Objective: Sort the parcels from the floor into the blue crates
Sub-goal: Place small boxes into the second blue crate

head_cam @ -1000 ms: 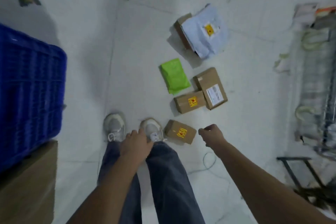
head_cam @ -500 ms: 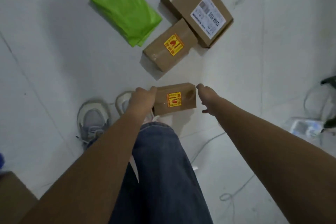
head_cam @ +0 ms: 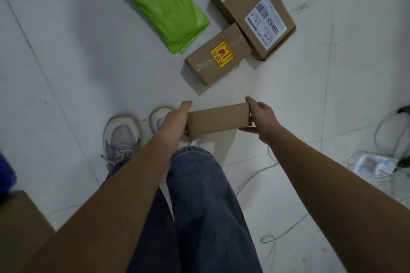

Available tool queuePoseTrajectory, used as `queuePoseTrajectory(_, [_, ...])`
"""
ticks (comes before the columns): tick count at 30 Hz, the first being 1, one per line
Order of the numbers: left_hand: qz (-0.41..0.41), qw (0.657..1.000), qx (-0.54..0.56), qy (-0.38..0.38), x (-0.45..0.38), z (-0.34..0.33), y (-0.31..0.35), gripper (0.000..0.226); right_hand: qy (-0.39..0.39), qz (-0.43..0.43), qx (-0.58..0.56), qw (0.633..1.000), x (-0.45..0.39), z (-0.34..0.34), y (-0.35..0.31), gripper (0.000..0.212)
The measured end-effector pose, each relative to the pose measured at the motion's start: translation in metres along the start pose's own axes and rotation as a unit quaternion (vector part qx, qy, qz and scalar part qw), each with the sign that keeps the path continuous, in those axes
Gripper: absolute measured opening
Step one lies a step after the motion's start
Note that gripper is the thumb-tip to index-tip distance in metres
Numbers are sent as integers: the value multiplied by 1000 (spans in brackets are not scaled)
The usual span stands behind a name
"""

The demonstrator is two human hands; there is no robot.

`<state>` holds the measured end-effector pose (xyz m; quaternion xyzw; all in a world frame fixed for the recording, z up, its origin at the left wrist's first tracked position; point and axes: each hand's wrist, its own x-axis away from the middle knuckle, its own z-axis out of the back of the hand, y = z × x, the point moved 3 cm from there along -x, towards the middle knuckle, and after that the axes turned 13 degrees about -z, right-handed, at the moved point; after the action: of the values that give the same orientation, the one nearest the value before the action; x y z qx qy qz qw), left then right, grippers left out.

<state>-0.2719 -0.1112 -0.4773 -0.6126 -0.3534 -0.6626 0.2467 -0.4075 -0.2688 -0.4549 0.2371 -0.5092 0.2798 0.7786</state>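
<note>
Now the box [head_cam: 218, 121] hangs above the floor near the shoes, long axis running left to right; left hand [head_cam: 175, 118] and right hand [head_cam: 260, 118] grip opposite ends, fingers curled around it.

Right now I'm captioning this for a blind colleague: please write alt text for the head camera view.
Two bare hands, left hand and right hand, hold a small plain brown cardboard box by its ends above a pale floor. Beyond lie a green plastic mailer bag, a taped box with a yellow sticker and a flat white-labelled carton.
</note>
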Motion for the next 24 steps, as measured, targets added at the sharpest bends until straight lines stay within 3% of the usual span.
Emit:
queuePoseTrajectory(5, [-29, 990, 131, 50, 35, 22, 27, 26, -11, 123, -46, 991, 56, -11, -43, 16])
queuePoseTrajectory(7, [-57, 982, 178, 35, 54, 27, 45, 22, -31, 145, -52, 988, 79, -24, -58, 25])
queuePoseTrajectory(9, [-100, 976, 193, 27, 73, 38, 61, 31, -71, 145, -36, 986, 100, -39, -65, 42])
queuePoseTrajectory(13, [-178, 953, 243, 37, 103, 77, 87, 39, -126, 143, 36, 981, 139, -58, -69, 29])
queuePoseTrajectory(19, [-232, 905, 356, 22, 147, 131, 107, 57, -169, 188, 59, 966, 203, -88, -74, 53])
queuePoseTrajectory(22, [-232, 913, 334, -20, 177, 163, 113, 29, -218, 202, 104, 949, 240, -107, -78, 73])
queuePoseTrajectory(24, [-247, 923, 286, -77, 203, 191, 114, 21, -237, 223, 166, 931, 267, -115, -87, 69])
